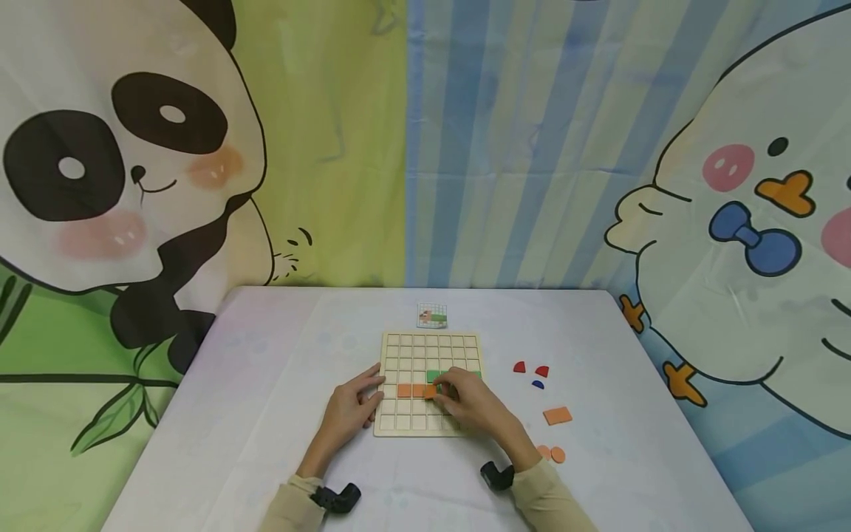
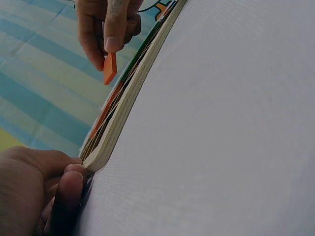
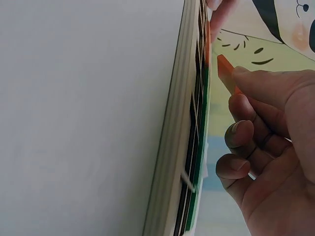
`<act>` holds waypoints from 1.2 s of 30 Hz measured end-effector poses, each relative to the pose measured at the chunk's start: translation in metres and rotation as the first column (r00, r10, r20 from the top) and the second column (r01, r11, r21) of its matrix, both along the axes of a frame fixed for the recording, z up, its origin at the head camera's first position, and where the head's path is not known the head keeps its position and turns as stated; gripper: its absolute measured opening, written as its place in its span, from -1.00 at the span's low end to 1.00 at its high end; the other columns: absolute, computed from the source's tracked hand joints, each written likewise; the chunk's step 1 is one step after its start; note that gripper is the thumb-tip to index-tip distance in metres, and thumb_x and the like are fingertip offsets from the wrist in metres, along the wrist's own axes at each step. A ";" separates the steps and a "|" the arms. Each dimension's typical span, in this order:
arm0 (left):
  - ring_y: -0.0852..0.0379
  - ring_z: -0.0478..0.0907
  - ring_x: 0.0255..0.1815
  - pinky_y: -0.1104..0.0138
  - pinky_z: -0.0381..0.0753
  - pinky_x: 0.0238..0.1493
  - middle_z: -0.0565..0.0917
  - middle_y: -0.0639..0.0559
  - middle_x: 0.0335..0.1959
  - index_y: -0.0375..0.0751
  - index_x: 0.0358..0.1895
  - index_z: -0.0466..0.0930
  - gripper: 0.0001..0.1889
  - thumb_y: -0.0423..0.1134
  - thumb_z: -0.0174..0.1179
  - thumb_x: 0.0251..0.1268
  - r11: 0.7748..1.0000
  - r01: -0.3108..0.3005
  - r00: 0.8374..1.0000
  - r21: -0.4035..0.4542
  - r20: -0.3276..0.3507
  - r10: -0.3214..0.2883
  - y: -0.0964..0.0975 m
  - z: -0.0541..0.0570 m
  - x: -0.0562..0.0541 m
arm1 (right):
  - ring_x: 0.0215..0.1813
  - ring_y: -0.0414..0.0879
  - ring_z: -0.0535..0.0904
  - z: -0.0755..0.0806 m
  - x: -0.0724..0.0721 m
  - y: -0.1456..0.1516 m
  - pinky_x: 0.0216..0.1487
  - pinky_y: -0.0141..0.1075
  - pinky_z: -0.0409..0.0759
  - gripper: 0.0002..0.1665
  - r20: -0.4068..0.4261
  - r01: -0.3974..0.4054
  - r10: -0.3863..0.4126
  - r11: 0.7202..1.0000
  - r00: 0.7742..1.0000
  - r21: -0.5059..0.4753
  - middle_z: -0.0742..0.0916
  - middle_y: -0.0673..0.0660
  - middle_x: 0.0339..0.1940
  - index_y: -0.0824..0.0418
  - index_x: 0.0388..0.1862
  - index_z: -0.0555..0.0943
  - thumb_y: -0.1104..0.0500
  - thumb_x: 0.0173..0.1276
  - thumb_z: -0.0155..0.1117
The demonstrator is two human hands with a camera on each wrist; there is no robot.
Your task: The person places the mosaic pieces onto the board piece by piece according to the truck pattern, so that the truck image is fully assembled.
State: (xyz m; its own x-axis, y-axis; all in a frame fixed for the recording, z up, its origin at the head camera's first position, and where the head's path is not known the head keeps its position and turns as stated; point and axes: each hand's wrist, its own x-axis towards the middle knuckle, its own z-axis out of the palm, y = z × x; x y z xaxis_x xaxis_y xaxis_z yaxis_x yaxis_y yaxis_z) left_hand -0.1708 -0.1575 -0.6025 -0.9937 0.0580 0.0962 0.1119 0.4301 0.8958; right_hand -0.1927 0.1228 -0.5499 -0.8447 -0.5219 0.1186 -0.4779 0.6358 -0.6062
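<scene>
A square wooden grid board (image 1: 399, 425) lies on the table, with green tiles (image 1: 433, 375) and orange tiles (image 1: 405, 390) in some of its cells. At the board's left edge, my left hand (image 1: 347, 405) grips the rim between thumb and finger; the left wrist view shows these fingertips at the board's end (image 2: 98, 160). My right hand (image 1: 470, 399) pinches a flat orange tile (image 3: 224, 68) between thumb and index finger. That orange tile (image 2: 110, 70) is tilted and held just above the board, over the row of orange tiles. The right hand's other fingers are curled in.
A small printed picture card (image 1: 432, 315) lies behind the board. To the right are red quarter-round pieces (image 1: 519, 367), a blue curved piece (image 1: 538, 384), an orange tile (image 1: 557, 416) and orange discs (image 1: 558, 454). Patterned curtains (image 1: 505, 148) hang behind the table.
</scene>
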 end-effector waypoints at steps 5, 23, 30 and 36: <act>0.20 0.55 -0.72 0.35 0.60 -0.69 0.56 0.12 0.53 -0.10 0.30 0.72 -0.61 -0.33 0.35 0.45 1.000 0.005 1.000 0.003 0.008 -0.005 0.000 -0.001 0.000 | -0.35 -0.33 0.45 -0.001 -0.002 -0.014 -0.34 -0.48 0.52 -0.77 -0.010 -0.030 0.030 1.000 0.999 0.004 0.65 -0.12 -0.32 0.19 0.05 0.76 0.15 0.48 0.44; 0.21 0.55 -0.74 0.36 0.59 -0.71 0.60 0.06 0.50 -0.13 0.30 0.72 -0.60 -0.35 0.37 0.43 0.999 0.027 1.000 0.032 -0.002 -0.027 -0.003 -0.002 -0.001 | -0.27 -0.33 0.52 -0.002 -0.011 -0.061 -0.23 -0.48 0.57 -0.72 -0.024 -0.052 0.054 0.996 0.998 0.070 0.74 -0.07 -0.20 0.16 0.12 0.75 0.08 0.54 0.38; 0.20 0.55 -0.73 0.36 0.59 -0.71 0.60 0.08 0.49 -0.13 0.32 0.71 -0.59 -0.34 0.36 0.44 0.999 0.036 0.999 0.033 0.005 -0.036 -0.002 -0.001 -0.002 | -0.28 -0.34 0.53 -0.003 -0.014 -0.067 -0.22 -0.49 0.58 -0.73 -0.013 -0.057 0.058 0.995 0.998 0.078 0.74 -0.05 -0.21 0.18 0.10 0.76 0.09 0.54 0.38; 0.21 0.55 -0.74 0.36 0.59 -0.71 0.59 0.06 0.50 -0.15 0.31 0.71 -0.60 -0.36 0.36 0.44 0.999 0.031 0.999 0.031 0.008 -0.031 -0.002 0.000 -0.002 | -0.33 -0.34 0.50 -0.005 -0.016 -0.070 -0.29 -0.51 0.54 -0.73 -0.027 -0.066 0.069 0.992 0.997 0.108 0.73 -0.06 -0.25 0.19 0.08 0.76 0.10 0.52 0.41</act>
State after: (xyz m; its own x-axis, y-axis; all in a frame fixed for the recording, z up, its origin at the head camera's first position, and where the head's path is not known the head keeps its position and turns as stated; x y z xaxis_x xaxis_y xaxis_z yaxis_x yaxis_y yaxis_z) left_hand -0.1731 -0.1593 -0.6030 -0.9922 0.0863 0.0903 0.1175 0.3989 0.9094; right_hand -0.2083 0.0528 -0.5545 -0.8039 -0.5887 0.0847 -0.5395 0.6617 -0.5207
